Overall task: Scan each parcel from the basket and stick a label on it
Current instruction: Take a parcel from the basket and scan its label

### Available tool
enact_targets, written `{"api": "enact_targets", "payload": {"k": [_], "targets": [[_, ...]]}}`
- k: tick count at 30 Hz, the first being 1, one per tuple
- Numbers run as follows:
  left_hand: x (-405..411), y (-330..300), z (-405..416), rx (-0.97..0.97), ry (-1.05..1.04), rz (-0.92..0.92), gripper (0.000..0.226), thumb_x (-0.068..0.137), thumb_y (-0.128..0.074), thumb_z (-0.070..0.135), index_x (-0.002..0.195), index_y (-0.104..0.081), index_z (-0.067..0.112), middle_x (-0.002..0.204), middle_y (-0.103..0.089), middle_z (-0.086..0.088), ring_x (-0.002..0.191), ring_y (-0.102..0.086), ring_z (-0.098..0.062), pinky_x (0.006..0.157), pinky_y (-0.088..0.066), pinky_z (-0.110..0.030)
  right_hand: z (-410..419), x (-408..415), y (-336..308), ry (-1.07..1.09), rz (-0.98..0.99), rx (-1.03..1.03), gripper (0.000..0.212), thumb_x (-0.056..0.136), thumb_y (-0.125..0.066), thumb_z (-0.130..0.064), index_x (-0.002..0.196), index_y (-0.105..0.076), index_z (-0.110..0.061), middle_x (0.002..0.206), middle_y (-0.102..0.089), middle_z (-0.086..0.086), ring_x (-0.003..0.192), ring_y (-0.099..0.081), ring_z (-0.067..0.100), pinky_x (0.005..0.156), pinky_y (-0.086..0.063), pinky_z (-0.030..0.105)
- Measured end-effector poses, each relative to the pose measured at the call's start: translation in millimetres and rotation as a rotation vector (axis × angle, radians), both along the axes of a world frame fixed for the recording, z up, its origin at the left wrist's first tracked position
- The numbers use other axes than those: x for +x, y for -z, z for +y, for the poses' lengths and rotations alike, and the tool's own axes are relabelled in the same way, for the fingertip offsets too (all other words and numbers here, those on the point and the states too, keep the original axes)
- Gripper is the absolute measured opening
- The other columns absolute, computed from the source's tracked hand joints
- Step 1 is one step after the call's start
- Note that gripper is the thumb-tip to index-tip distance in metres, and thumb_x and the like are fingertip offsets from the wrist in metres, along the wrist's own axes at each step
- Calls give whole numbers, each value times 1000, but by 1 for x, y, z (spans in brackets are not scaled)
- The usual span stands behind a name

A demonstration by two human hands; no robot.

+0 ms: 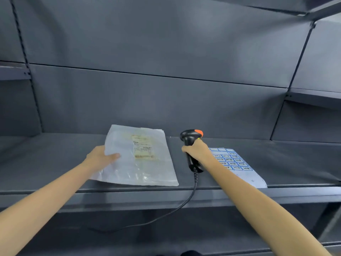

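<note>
Translucent plastic wraps the parcel (140, 156), which lies flat on the grey shelf (55, 154) with its printed slip facing up, presumably so the code can be read. The left hand (100, 157) pins its near-left corner, thumb on top, the other fingers hidden beneath. The right hand (198, 151) grips the black scanner (191, 138) by the handle, head raised beside the parcel. A label sheet (238, 165) waits within reach, partly covered by the right forearm. The slip's print is blurred, and no basket is in view.
</note>
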State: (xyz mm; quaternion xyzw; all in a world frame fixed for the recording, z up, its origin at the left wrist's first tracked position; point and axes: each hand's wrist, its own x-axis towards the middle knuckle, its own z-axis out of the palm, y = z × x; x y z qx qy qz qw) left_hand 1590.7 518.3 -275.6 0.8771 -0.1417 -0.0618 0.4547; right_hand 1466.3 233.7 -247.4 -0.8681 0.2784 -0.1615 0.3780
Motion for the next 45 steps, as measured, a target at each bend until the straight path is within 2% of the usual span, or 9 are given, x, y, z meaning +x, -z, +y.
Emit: {"api": "enact_targets", "payload": {"k": [5, 10, 15, 19, 25, 29, 34, 40, 45], "targets": [[4, 7, -6, 503, -102, -94, 49, 84, -57, 60, 112, -60, 20, 124, -59, -6, 126, -42, -31, 104, -35, -37, 0, 19, 16, 52, 116, -122, 32, 81, -61, -25, 64, -38, -12, 93, -51, 13, 107, -54, 33, 76, -38, 31], [-5, 11, -15, 606, -167, -21, 62, 85, -57, 60, 125, -48, 15, 143, -40, -17, 139, -23, -36, 111, -25, -37, -2, 21, 24, 90, 162, -146, 33, 84, -60, -25, 64, -36, -12, 103, -53, 16, 115, -43, 36, 84, -33, 33], [-11, 4, -25, 527, -286, -37, 70, 80, -69, 47, 134, -39, 13, 140, -38, -21, 136, -25, -38, 110, -27, -38, -5, 22, 34, 82, 213, -198, 41, 88, -58, -41, 99, -57, -2, 117, -53, 19, 121, -38, 37, 90, -33, 36], [-15, 0, -38, 300, -306, -171, 65, 80, -68, 13, 138, -39, 12, 132, -45, -18, 132, -30, -35, 106, -26, -36, -21, 8, 18, 125, 306, -240, 59, 96, -36, -51, 131, -49, -5, 132, -52, 17, 126, -42, 36, 106, -29, 40], [-22, -1, -51, 52, -194, -346, 50, 84, -61, 4, 132, -47, 8, 136, -46, -18, 129, -37, -35, 108, -26, -41, -128, -36, 3, 305, 739, -352, 61, 91, -50, -38, 144, -35, -12, 149, -34, 13, 134, -34, 34, 110, -31, 43], [-30, -3, -62, 2, -163, -369, 44, 85, -61, 2, 127, -50, 8, 135, -46, -16, 126, -40, -34, 104, -28, -40, -127, -89, -22, 219, 971, -418, 67, 89, -61, -47, 139, -43, -6, 138, -48, 10, 115, -51, 29, 97, -43, 35], [-37, -3, -74, -50, -136, -364, 41, 84, -60, 1, 123, -52, 10, 132, -47, -14, 122, -44, -31, 101, -34, -39, -144, -110, -12, 240, 993, -129, 66, 85, -68, -43, 129, -50, 3, 110, -57, 10, 94, -54, 25, 87, -45, 31], [-41, -2, -75, -87, -111, -347, 39, 85, -59, 0, 121, -52, 11, 131, -47, -11, 123, -41, -27, 102, -36, -40, -155, -117, -8, 276, 895, -58, 40, 79, -78, -34, 72, -49, -7, 70, -47, 6, 64, -45, 21, 59, -41, 28], [-41, 1, -72, -107, -92, -308, 39, 85, -60, 1, 120, -52, 13, 130, -48, -11, 119, -45, -29, 100, -39, -41, -158, -117, -28, 298, 702, -81, 38, 79, -78, -27, 92, -57, 2, 104, -62, 16, 92, -60, 29, 82, -48, 35]]}}
